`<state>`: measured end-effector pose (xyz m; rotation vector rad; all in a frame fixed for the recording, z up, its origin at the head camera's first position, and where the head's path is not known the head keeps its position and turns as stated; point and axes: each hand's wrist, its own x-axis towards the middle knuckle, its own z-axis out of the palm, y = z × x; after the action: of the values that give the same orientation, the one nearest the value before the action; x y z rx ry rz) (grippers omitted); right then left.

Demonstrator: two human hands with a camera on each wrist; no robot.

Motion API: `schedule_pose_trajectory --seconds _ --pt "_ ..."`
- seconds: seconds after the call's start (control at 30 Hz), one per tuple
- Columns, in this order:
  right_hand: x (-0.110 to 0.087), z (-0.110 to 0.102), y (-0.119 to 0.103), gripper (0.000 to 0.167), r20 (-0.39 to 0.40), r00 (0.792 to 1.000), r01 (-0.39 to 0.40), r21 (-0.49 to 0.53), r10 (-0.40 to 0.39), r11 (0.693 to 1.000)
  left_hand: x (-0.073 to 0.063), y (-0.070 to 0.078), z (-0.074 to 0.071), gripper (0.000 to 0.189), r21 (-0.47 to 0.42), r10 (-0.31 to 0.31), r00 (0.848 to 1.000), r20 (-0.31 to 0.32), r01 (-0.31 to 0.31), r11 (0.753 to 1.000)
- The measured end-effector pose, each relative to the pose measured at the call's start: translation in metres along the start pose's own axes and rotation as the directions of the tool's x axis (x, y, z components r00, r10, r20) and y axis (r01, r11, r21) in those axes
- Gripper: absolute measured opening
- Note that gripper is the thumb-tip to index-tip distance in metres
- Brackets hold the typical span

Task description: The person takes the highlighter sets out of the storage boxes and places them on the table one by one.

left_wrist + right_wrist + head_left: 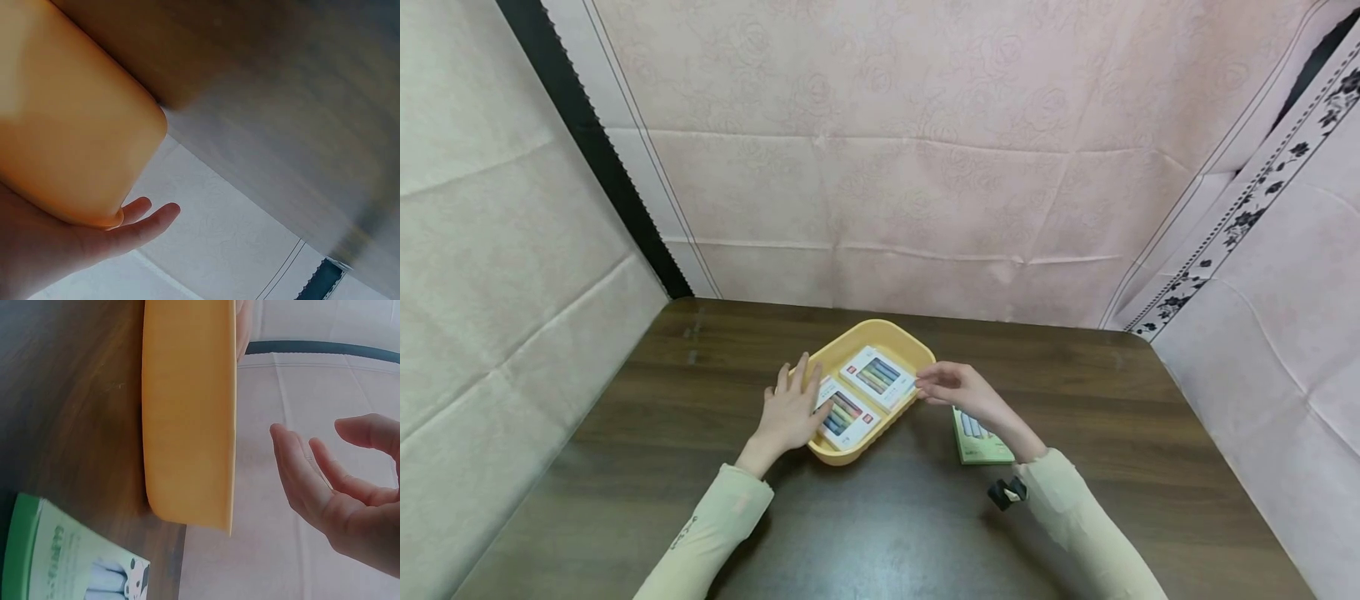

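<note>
A yellow plastic tray (904, 342) sits on the table, turned at an angle. Inside it lie two flat white boxes, the farther one (895, 375) and the nearer one (863, 429), both with pictures of coloured sticks. My left hand (788, 415) rests on the tray's left rim with its fingers spread; the left wrist view shows the palm side against the rim. By the right rim hovers my right hand (961, 390), fingers loosely bent. Nothing shows between them, and the right wrist view has this hand (344, 494) apart from the tray wall (187, 412).
A green box (985, 452) with a picture of sticks lies on the table under the right forearm, right of the tray. A small black device (1006, 493) is at the right wrist. Pale patterned cloth (880, 192) hangs behind the dark wooden table (865, 533).
</note>
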<state>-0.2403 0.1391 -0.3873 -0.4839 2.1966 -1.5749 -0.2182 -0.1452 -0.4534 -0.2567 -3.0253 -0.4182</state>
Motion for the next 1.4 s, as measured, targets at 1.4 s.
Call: schedule_pose_trajectory --seconds 1.4 --pt "0.056 0.022 0.001 0.039 0.184 0.983 0.014 -0.04 -0.006 0.999 -0.002 0.002 -0.003 0.065 -0.011 0.017 1.0 -0.011 -0.017 1.0"
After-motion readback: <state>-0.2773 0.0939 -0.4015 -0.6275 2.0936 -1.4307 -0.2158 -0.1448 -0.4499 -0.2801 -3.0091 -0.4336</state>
